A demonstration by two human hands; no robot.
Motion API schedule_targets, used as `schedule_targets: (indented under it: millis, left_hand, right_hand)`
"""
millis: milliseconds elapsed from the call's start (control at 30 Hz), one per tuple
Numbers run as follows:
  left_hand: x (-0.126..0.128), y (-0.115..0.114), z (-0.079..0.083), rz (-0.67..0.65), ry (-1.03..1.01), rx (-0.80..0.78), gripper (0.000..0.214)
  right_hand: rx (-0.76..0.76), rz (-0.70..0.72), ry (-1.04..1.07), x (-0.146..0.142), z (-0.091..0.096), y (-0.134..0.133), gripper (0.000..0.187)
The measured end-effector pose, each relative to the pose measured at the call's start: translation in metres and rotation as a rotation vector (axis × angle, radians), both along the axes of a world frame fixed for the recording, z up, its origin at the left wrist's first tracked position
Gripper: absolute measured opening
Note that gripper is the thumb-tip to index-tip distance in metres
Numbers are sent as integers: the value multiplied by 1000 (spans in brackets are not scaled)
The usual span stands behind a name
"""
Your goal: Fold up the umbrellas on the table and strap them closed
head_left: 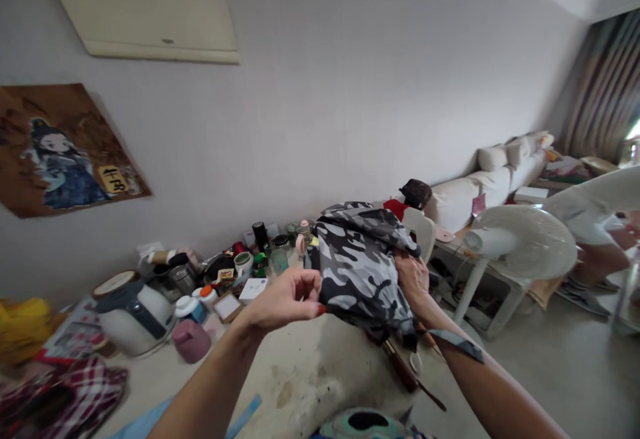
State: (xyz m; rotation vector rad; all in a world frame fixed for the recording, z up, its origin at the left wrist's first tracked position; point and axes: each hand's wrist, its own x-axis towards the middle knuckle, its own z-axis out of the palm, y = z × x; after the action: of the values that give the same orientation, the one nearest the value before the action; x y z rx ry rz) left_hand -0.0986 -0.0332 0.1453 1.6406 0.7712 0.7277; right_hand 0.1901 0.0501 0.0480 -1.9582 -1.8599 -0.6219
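- Camouflage cloth (360,266), grey, black and white, is the big thing I see up close, bunched up between the two hands. It is over the right part of the pale table (285,372), but I can't tell how much of it rests there.
- White and dark grey kettle (133,316): I see it on the left of the table, well apart from the cloth.
- Left hand (287,296): its fingers are curled, with the thumb near them, right by the cloth's left edge. I can't tell if it pinches the cloth.
- Right hand (413,279): it is against the cloth's right side. Some fingers are hidden, so I can't tell how tight they are.
- Pink jug (191,340): it is just beside the kettle.
- Dark brown handle (399,366): I see it poking out below the cloth.
- Grey strap (455,342): it goes across the right forearm.
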Motion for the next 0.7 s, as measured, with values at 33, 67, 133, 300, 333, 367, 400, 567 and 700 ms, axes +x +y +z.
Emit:
schedule_targets:
  millis: [33,67,133,300,333,367,400,567,700]
  left_hand:
    - [-5,-1,1,18,54,55,22]
    - [-11,-3,2,18,106,121,17]
    - [-24,-7,5,-93,220,249,9]
    - [-46,-12,22,-65,356,335,8]
    - [-45,-9,27,74,303,317,14]
    - [-43,-5,32,210,233,306,21]
    - [-39,0,37,322,167,304,27]
    - [-14,36,52,530,335,583,41]
    - [-5,32,53,242,488,676,27]
  right_hand:
    - [-14,-21,-6,1,2,-1,34]
    - [-20,-40,-12,2,3,-1,35]
    - [-3,-54,-11,5,5,-2,37]
    - [88,-56,-8,12,4,0,45]
    - [106,-44,-7,13,3,2,46]
    - [122,-23,-1,12,2,3,47]
    - [137,4,9,11,0,3,48]
    - [156,127,26,0,-13,0,38]
    - [135,236,71,1,-26,-2,37]
